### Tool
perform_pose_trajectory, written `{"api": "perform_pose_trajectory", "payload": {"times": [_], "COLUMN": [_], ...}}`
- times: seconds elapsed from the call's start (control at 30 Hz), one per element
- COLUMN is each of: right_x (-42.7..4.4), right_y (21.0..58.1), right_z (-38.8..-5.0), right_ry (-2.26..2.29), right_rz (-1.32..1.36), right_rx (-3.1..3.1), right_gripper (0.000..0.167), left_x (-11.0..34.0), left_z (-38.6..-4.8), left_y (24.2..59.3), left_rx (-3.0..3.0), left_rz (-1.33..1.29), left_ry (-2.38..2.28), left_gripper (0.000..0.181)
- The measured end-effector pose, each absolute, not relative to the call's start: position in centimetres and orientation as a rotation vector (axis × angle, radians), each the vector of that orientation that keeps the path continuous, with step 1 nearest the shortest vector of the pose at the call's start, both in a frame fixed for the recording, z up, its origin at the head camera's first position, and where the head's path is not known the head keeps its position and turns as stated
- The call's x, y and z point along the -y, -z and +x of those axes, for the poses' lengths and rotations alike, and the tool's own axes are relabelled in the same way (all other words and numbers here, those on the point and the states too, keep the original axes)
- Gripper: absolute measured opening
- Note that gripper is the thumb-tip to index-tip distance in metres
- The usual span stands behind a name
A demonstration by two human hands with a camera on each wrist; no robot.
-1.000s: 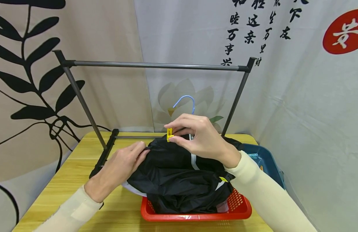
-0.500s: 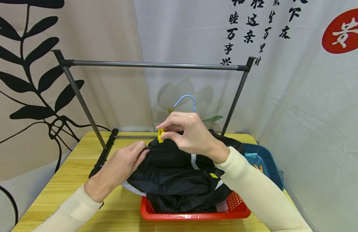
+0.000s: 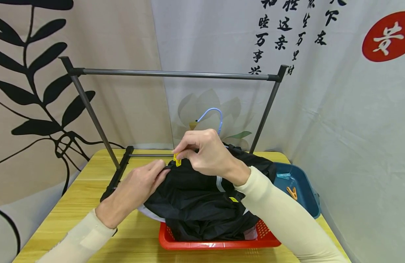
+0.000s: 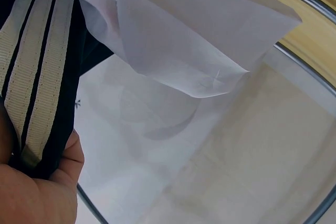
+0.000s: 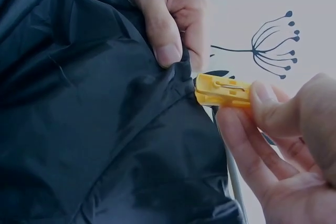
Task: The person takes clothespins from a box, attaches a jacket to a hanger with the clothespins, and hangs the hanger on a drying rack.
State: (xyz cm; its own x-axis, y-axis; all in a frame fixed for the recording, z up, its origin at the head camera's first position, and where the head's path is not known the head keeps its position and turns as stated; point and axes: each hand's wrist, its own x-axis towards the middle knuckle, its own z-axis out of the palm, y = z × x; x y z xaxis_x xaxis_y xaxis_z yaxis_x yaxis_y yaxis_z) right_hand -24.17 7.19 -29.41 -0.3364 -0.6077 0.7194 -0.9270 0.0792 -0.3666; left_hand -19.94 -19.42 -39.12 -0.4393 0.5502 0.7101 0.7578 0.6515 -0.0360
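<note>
A black garment [image 3: 202, 208] with pale stripes hangs bunched in front of me, and the blue hook of a hanger [image 3: 221, 117] rises behind it. My left hand [image 3: 137, 190] pinches the garment's upper left edge. Between the thumb and fingers of my right hand [image 3: 209, 155] is a yellow clothespin [image 3: 177, 160]. In the right wrist view the clothespin [image 5: 223, 92] meets the fabric edge just beside the left fingertips; whether its jaws have the cloth between them is unclear. The left wrist view shows striped trim [image 4: 39, 77] and white fabric [image 4: 173, 35]. The hanger's lower part is hidden.
A dark metal rack [image 3: 176, 74] stands on the wooden table [image 3: 123, 233]. Beneath the garment sits a red basket [image 3: 219, 246]. A blue bin [image 3: 309, 201] at the right holds a light blue clothespin [image 3: 283, 176] and an orange clothespin [image 3: 292, 193].
My right hand has moved left with the yellow clothespin, up to the garment edge beside my left hand. The left hand has stayed in place.
</note>
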Motion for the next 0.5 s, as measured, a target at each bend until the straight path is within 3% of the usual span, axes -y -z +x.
{"api": "perform_pose_trajectory", "payload": {"times": [0.5], "right_x": [-5.8], "right_y": [30.0], "right_z": [-24.2], "right_ry": [-0.891], "right_rz": [1.555], "right_rx": [2.024], "right_gripper": [0.017], "left_x": [19.1], "left_z": [-19.8], "left_y": [39.0], "left_rx": [2.163], "left_rz": [-1.027], "left_ry": [0.399], "left_gripper": [0.041]}}
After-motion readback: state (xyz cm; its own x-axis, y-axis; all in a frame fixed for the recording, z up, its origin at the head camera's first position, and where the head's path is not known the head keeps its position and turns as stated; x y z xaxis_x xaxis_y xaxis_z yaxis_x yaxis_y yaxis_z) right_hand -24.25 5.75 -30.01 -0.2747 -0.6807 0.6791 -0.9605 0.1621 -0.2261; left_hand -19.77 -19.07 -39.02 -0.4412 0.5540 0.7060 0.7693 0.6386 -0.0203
